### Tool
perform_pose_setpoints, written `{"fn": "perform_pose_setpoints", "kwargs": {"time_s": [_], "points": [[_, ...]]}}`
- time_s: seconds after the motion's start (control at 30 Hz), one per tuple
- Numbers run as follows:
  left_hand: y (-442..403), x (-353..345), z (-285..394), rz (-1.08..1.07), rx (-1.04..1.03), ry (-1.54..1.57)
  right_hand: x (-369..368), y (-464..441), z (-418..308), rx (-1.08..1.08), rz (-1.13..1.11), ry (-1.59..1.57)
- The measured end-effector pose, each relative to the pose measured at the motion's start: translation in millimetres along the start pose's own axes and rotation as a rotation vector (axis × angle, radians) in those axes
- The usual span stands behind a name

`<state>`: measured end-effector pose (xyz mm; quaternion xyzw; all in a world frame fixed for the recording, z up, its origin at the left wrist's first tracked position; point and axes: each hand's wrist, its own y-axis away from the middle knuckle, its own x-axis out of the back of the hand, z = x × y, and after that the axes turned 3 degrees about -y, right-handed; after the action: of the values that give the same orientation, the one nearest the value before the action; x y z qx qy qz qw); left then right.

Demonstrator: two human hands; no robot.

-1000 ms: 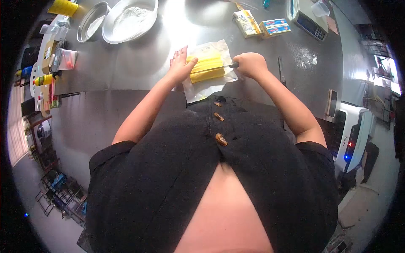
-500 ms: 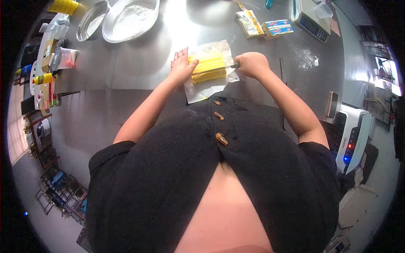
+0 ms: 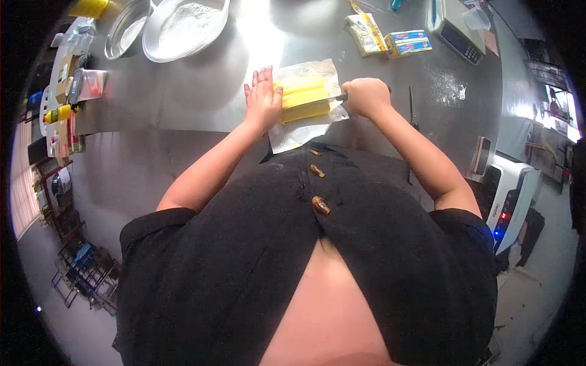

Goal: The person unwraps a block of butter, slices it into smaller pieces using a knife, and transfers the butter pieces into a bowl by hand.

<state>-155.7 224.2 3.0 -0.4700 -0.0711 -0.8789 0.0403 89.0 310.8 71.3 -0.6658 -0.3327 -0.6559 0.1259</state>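
A yellow block of butter [image 3: 303,90], cut into long strips, lies on its opened white wrapper [image 3: 299,138] near the front of the metal table. Along its left end rests my left hand [image 3: 264,100], fingers stretched out and thumb on the butter side. My right hand [image 3: 367,97] is wrapped round the dark handle of a knife [image 3: 343,96] at the right of the block. The knife's blade reaches leftward across the butter, between the near strip and the others; how deep it sits I cannot tell.
At the back left stand a bowl of white powder [image 3: 188,27] and a smaller metal bowl [image 3: 110,46]. Wrapped packets [image 3: 408,43] and a digital scale [image 3: 458,33] are at the back right. A dark thin tool [image 3: 411,105] and a phone [image 3: 482,155] lie to the right.
My left fingers sit a little more upright at the block's left end. My right hand still grips the knife, with its blade across the butter. The whole view has shifted slightly.
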Motion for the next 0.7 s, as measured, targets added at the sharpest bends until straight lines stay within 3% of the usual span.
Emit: {"fn": "perform_pose_setpoints", "kwargs": {"time_s": [0.27, 0.57, 0.7], "points": [[4, -17, -12, 0.095, -0.097, -0.1, -33, 1, 4, 0.053, 0.24, 0.022], [3, -15, -11, 0.134, -0.149, -0.084, -43, -1, 9, 0.072, 0.262, 0.026], [5, -16, -14, 0.044, -0.117, -0.083, -38, 2, 6, 0.078, 0.23, 0.028]]}}
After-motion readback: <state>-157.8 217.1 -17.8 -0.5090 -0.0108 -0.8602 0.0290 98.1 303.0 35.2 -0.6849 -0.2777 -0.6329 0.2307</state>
